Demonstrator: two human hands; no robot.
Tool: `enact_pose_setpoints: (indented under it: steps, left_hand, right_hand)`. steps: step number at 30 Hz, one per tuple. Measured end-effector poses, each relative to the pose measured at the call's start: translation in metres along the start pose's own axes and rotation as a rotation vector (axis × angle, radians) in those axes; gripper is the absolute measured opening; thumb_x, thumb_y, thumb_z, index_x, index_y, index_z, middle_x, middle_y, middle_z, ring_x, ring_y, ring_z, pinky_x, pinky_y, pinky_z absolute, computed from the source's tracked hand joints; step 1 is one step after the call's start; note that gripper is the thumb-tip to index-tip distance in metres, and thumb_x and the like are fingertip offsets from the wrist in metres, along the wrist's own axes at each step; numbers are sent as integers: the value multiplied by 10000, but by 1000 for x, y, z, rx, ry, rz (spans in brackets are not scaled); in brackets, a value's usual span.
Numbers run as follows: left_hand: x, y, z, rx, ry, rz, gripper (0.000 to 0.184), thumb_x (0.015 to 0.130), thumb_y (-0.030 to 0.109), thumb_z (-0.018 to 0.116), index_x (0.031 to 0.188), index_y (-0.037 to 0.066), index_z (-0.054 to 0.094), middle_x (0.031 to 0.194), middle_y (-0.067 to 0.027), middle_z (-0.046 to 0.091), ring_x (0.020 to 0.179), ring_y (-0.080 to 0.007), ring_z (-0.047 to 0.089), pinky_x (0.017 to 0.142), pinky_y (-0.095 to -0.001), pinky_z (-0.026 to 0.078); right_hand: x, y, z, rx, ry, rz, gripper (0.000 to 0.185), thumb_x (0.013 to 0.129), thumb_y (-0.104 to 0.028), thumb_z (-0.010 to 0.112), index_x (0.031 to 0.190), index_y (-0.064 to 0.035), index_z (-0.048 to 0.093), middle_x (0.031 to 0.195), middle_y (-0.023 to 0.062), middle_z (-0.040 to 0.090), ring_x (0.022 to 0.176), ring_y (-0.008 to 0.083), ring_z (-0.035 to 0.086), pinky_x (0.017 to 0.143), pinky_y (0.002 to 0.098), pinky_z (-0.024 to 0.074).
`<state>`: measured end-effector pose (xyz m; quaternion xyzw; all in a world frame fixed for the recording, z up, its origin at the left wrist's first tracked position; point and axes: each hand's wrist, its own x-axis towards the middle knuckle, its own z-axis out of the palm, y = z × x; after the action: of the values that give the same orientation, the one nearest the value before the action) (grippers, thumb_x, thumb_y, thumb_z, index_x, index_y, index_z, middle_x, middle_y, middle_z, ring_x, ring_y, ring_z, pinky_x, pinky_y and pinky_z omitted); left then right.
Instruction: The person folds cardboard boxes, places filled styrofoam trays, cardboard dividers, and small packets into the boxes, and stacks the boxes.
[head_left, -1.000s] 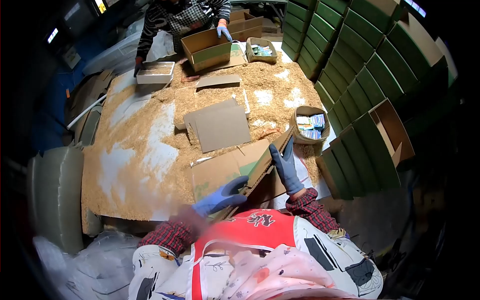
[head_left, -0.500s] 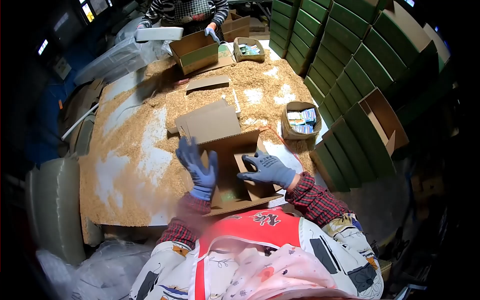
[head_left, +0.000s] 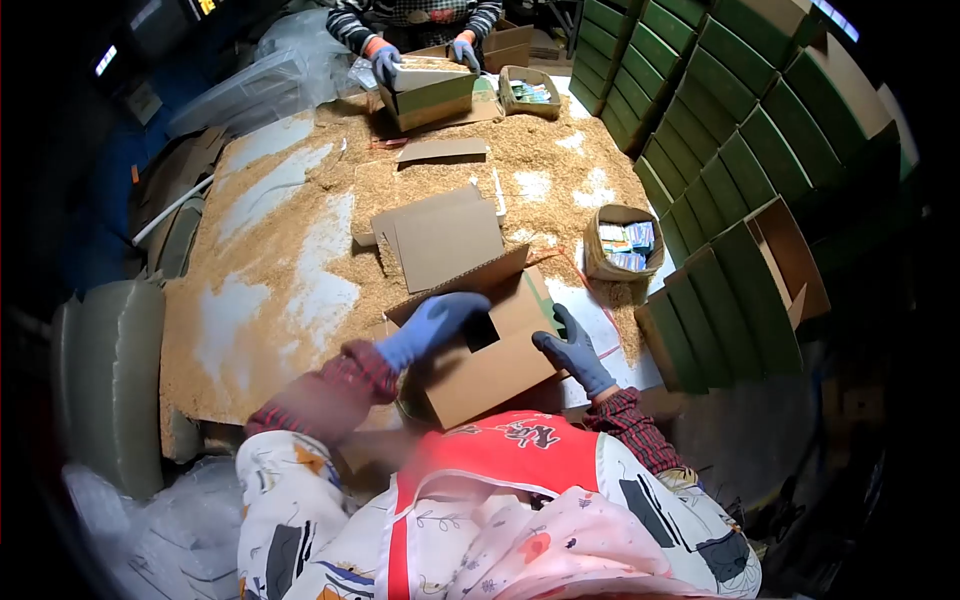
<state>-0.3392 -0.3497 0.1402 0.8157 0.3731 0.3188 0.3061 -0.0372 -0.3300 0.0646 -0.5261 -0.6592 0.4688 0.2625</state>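
A brown cardboard box [head_left: 490,375] sits tilted at the table's near edge, with a flap raised on its far side and a dark gap in its top. My left hand [head_left: 435,325], in a blue-grey glove, reaches across the box's left part with fingers stretched out, slightly blurred. At the box's right end my right hand [head_left: 578,355], gloved too, has its thumb and fingers around the edge. Just beyond the box lie flat cardboard sheets [head_left: 450,240] on the shavings.
Wood shavings [head_left: 240,350] cover much of the white table. A bin of small colourful packets [head_left: 625,250] stands right; another packet bin [head_left: 528,95] is farther back. Green boxes [head_left: 740,150] are stacked right. Opposite, a person's gloved hands [head_left: 385,62] hold a white tray over a box [head_left: 430,105].
The box has turned and tilted, and its brown side now faces up. My left hand moved over it; my right went to its right end. The other person's tray moved over their box.
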Motion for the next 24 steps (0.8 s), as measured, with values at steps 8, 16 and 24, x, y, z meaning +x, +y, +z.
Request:
enact_pose_setpoints:
  steps: [8, 16, 24]
  left_hand:
    - [-70, -21, -38, 367, -104, 209, 730, 836, 597, 534, 1329, 62, 480, 1379, -226, 426, 1268, -407, 424, 1070, -519, 325]
    - [-122, -243, 104, -187, 281, -859, 503, 958, 417, 480, 1331, 79, 495, 1205, -177, 603, 1091, -319, 579, 928, -391, 463]
    - [-25, -264, -36, 5, 767, -1016, 467, 907, 341, 596, 1178, -35, 539, 1067, -221, 629, 1003, -314, 593, 906, -401, 450]
  right_hand:
    - [11, -37, -40, 483, -282, -22, 718, 947, -478, 511, 1457, -14, 311, 1452, 107, 397, 1333, 182, 362, 1122, 328, 249]
    - [60, -20, -27, -278, 159, -153, 605, 800, -193, 615, 1354, -32, 434, 1247, 218, 571, 1191, 329, 537, 1021, 380, 401]
    - [112, -3, 5, -655, 119, 69, 455, 795, -304, 566, 1171, -49, 543, 1037, 250, 636, 972, 398, 614, 854, 461, 484]
